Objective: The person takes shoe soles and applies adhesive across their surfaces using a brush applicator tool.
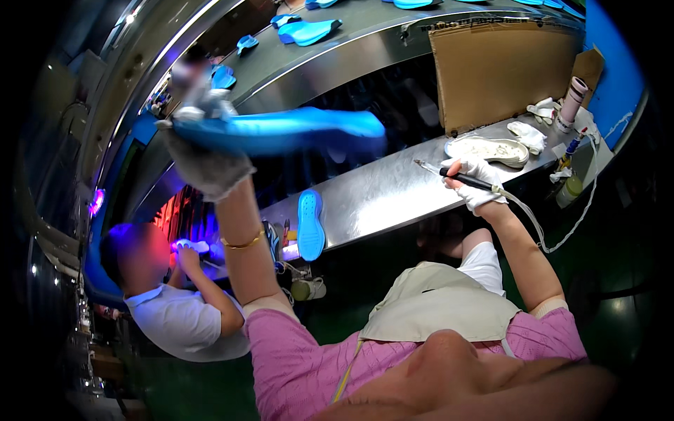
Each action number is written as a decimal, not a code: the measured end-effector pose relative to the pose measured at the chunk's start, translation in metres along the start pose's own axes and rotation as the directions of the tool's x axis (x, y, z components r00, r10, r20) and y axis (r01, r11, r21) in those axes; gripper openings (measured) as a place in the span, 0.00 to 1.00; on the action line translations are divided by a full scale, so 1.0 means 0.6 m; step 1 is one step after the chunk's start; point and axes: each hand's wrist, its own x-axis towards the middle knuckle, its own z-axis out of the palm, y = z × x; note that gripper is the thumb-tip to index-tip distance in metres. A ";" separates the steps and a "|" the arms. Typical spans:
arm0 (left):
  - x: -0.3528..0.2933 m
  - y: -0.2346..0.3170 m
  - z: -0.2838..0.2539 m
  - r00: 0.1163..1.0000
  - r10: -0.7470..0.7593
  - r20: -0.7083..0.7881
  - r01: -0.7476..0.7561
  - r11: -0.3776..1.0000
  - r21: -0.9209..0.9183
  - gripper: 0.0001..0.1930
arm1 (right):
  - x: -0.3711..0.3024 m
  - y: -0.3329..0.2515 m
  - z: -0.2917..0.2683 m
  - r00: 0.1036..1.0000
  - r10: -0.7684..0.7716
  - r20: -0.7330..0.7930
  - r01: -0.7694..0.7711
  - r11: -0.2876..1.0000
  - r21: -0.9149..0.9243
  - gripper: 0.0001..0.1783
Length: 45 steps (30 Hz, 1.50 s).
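My left hand, in a pale glove, is raised over the left of the bench and grips one end of a blue shoe sole. Both are smeared by motion. My right hand, partly covered by a white glove with some fingertips bare, is closed around a black pen-shaped tool. Its thin metal tip points left above the metal bench, and a pale cable runs from its rear end. Just beyond that hand sits a whitish shoe sole with small pale bits in it. Another blue sole lies at the bench's front edge.
Several blue soles rest on a belt behind the metal bench. A cardboard sheet stands at the back right, near a pink cylinder and white cloths. At left, another person works seated.
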 end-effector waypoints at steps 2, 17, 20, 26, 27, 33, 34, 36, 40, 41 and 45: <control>-0.052 -0.047 -0.008 0.977 -0.166 -0.136 0.144 0.977 -0.160 0.28 | -0.006 0.003 0.012 0.998 0.050 -0.041 -0.040 0.976 0.215 0.10; -0.340 -0.249 0.140 0.520 -0.808 -0.277 0.304 0.478 -0.824 0.51 | -0.037 -0.027 -0.004 0.985 0.167 0.037 -0.170 0.972 0.161 0.09; -0.370 -0.261 0.126 0.674 -0.729 -0.120 0.326 0.439 -0.837 0.52 | -0.036 -0.051 0.025 0.951 0.229 0.209 -0.279 0.927 0.252 0.09; -0.341 -0.279 0.145 0.697 -0.624 -0.353 0.218 0.654 -0.725 0.48 | -0.029 -0.038 0.063 0.957 0.191 0.217 -0.236 0.950 0.204 0.09; -0.339 -0.287 0.138 0.695 -0.629 -0.348 0.220 0.647 -0.730 0.48 | -0.023 -0.032 0.066 0.971 0.175 0.166 -0.210 0.952 0.224 0.09; -0.306 -0.315 0.132 0.522 -0.694 -0.496 0.368 0.707 -0.604 0.44 | 0.002 -0.026 0.085 0.999 0.017 0.041 -0.023 0.986 0.165 0.07; -0.305 -0.317 0.135 0.533 -0.693 -0.485 0.313 0.694 -0.648 0.42 | -0.002 -0.030 0.083 0.995 0.036 0.091 -0.047 0.992 0.120 0.07; -0.303 -0.320 0.142 0.523 -0.658 -0.543 0.306 0.739 -0.600 0.42 | -0.008 -0.035 0.082 0.991 0.057 0.125 -0.068 0.994 0.080 0.08; -0.305 -0.335 0.139 0.553 -0.623 -0.553 0.297 0.768 -0.568 0.39 | 0.002 -0.033 0.090 0.999 -0.019 -0.048 0.027 0.981 0.194 0.08; -0.308 -0.340 0.136 0.582 -0.614 -0.533 0.307 0.773 -0.555 0.37 | 0.001 -0.023 0.093 0.995 -0.095 -0.042 0.098 0.992 0.084 0.09; -0.318 -0.341 0.128 0.611 -0.608 -0.507 0.246 0.755 -0.608 0.38 | -0.025 -0.035 0.099 0.988 -0.063 0.143 0.044 0.990 0.131 0.12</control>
